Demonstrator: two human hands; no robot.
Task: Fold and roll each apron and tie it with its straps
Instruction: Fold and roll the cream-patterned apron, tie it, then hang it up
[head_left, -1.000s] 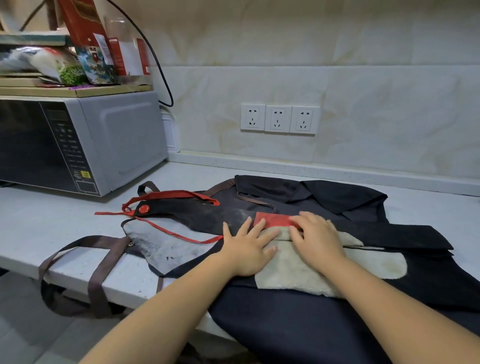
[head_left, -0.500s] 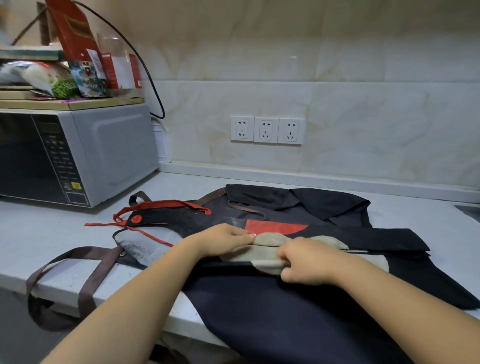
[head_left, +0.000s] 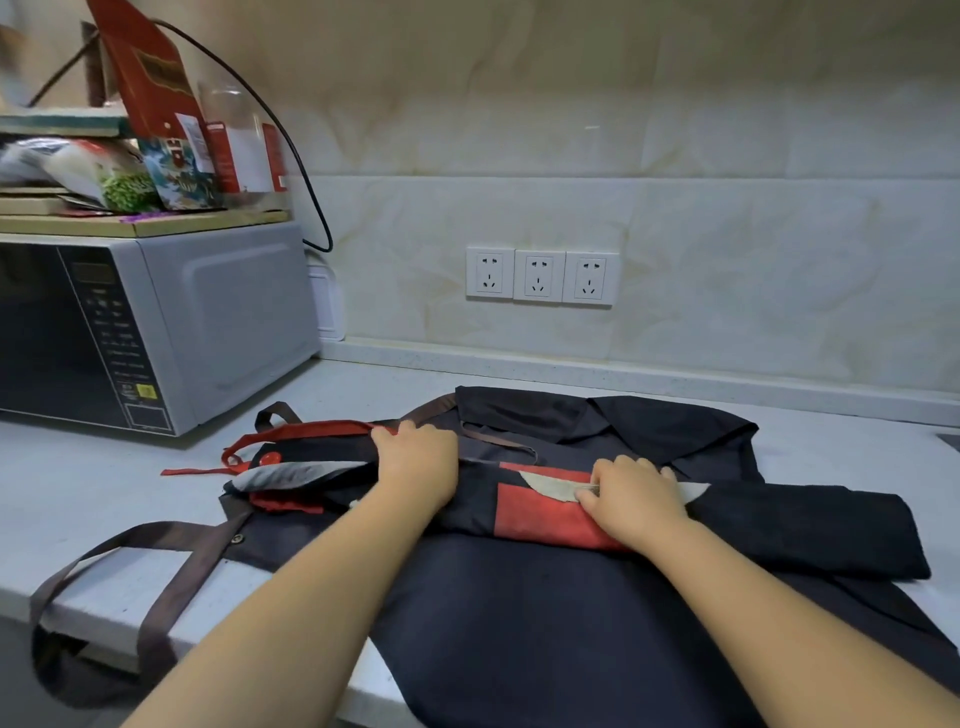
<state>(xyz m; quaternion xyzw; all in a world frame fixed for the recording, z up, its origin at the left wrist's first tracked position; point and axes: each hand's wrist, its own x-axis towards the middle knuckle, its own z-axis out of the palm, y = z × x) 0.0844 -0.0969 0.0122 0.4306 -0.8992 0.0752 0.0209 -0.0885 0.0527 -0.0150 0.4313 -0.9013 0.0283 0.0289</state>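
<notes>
Pale countertop (head_left: 88, 499), hands (head_left: 418, 467) (head_left: 636, 501) round rolled apron (head_left: 519, 618)

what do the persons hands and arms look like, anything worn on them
No sleeves are in view: the left hand and right hand extend from arms that are bare to the frame's edge. No gloves, watch, bracelet or ring shows.

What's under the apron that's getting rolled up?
A dark apron with brown straps lies under the rolled apron, spread on the counter and hanging over its front edge. The part right beneath the roll is covered, so anything there cannot be seen.
</notes>
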